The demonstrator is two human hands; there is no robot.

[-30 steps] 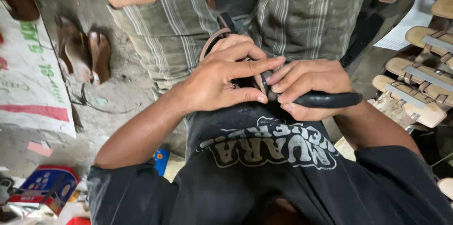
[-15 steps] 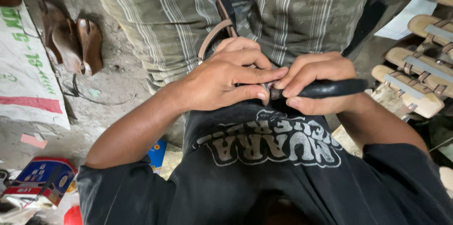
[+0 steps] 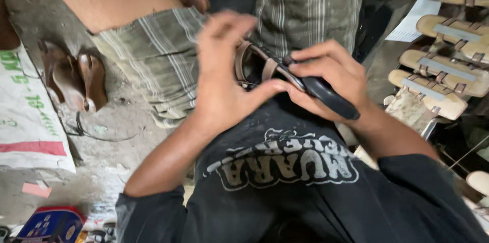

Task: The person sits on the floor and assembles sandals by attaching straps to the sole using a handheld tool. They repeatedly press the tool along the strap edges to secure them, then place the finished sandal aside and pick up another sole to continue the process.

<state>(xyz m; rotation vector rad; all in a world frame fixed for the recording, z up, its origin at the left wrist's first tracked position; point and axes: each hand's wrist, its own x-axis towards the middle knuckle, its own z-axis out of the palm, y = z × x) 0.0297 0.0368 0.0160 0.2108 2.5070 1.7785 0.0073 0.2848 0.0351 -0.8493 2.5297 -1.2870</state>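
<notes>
Two hands on sandal: right hand grips the sole, left hand pinches the strap; pull evenly.

The sandal held in both hands looks like brown leather with a smooth, faintly glossy strap, and its black sole is smooth with a dull sheen. The tan sandals at the right have matt, suede-like footbeds. The floor is rough, dusty concrete, and the white sack is woven plastic.
</notes>
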